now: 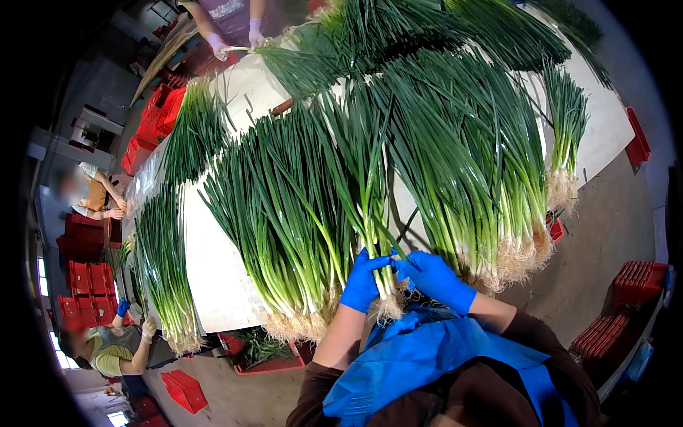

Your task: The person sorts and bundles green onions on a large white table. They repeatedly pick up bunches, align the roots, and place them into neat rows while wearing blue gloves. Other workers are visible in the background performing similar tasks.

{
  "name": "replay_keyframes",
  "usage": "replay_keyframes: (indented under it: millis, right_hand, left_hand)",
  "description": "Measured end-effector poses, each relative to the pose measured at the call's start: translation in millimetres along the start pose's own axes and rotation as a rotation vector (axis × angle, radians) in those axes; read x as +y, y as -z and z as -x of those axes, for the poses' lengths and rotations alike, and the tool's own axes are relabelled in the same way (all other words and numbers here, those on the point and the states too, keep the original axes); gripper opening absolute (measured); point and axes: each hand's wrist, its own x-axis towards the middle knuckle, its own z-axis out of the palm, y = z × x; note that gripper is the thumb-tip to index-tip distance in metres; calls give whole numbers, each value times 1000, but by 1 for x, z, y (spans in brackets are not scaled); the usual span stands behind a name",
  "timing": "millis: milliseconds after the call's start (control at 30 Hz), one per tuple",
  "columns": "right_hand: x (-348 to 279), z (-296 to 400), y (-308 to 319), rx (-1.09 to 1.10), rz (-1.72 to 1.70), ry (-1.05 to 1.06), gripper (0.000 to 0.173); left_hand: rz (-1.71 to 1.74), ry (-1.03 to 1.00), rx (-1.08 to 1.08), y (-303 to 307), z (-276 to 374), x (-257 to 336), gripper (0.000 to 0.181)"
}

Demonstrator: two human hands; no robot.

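My left hand (366,278), in a blue glove, grips a small bunch of spring onions (369,213) by the pale stalks. The roots of this bunch (388,308) hang just past the table edge, and its leaves lie up across the table. Close beside it, my right hand (438,282), also blue-gloved, pinches the end of a single green leaf (391,239) that slants off the bunch. A wide row of spring onions (291,235) lies left of my hands, roots towards me. Another thick pile (469,197) with tangled roots lies to the right.
The pale tabletop (221,267) carries more bunches (166,267) at left and a small one (566,133) at right. Under the edge stands a red crate (267,368) with leaf scraps. Co-workers stand opposite and at left; one gloved hand (219,47) holds a stalk.
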Motion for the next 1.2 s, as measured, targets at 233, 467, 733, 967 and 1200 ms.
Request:
replay_keyframes:
  millis: [233, 467, 733, 967, 1200]
  right_hand:
    - [12, 3, 11, -69, -536, -182, 23]
    - [18, -54, 11, -187, -692, -221, 26]
    - [5, -46, -9, 44, -630, -130, 25]
    - [6, -21, 1, -42, -597, -18, 22]
    - [35, -19, 2, 26, -577, -31, 30]
  left_hand:
    - [-12, 53, 47, -12, -2, 9, 26]
    - [166, 194, -53, -3, -1, -4, 19]
    - [70, 98, 43, -5, 4, -3, 22]
    - [189, 150, -22, 8, -9, -6, 25]
    - [175, 205, -11, 6, -26, -10, 27]
